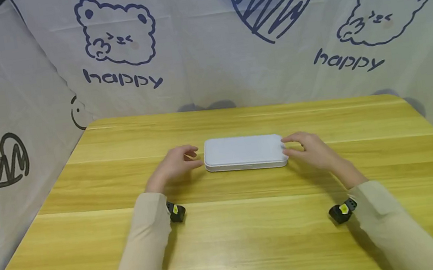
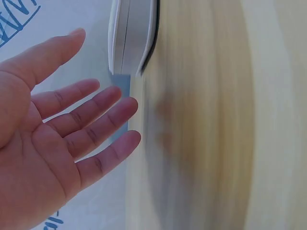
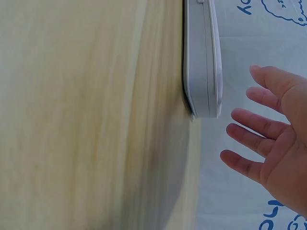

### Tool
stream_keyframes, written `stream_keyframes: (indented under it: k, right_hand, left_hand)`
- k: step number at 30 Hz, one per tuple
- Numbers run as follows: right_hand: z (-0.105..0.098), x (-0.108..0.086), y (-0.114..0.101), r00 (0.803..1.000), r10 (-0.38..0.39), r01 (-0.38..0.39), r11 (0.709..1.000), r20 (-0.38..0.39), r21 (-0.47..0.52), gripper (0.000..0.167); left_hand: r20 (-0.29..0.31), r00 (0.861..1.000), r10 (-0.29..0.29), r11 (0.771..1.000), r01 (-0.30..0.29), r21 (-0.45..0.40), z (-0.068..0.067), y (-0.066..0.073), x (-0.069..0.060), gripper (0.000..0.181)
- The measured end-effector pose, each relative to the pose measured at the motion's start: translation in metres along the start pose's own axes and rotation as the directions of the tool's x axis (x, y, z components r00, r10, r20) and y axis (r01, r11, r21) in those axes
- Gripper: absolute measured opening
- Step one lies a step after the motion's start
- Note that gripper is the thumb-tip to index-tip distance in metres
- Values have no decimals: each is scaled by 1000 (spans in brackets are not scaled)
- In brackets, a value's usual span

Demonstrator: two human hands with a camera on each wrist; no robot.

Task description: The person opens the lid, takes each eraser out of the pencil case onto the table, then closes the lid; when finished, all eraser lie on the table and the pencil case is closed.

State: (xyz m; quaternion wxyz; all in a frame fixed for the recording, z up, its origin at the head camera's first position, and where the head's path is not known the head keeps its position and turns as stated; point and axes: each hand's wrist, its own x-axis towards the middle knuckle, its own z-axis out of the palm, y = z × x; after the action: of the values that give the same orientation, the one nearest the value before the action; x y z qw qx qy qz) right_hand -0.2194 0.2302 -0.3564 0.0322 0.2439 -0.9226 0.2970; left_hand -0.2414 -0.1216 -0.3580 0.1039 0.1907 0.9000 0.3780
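Note:
A flat white case (image 1: 243,150) with rounded corners lies lengthwise across the wooden table. A seam runs along its side, and a small tab shows on its near edge. Just off the case's left end is my left hand (image 1: 174,163), its fingers spread and relaxed; the left wrist view shows a gap between these fingers (image 2: 108,120) and the case. My right hand (image 1: 311,150) is at the opposite end, where its fingertips overlap the case's edge in the head view. In the right wrist view those fingers (image 3: 252,139) are loosely extended and apart from the case (image 3: 199,62).
The wooden table (image 1: 247,232) extends around the case on all sides. Behind it hangs a white cloth (image 1: 195,41) with blue bear and heart drawings, and more cloth hangs at the left. A small black camera sits on the left wrist (image 1: 176,212) and another on the right wrist (image 1: 341,212).

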Motion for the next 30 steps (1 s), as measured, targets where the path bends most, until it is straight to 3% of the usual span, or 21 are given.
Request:
stream_keyframes:
  k: [12, 22, 30]
  right_hand:
    - [7, 4, -4, 1000, -1, -1, 999, 29, 45, 34]
    - [14, 16, -9, 999, -34, 33, 998, 30, 53, 34]
    - [23, 26, -18, 994, -91, 89, 995, 61, 38, 42]
  left_hand:
    - [20, 998, -54, 980, 57, -190, 14, -1, 13, 56]
    - [-8, 995, -99, 928, 89, -361, 21, -6, 17, 63]
    - [36, 997, -67, 875, 76, -479, 27, -11, 17, 84]
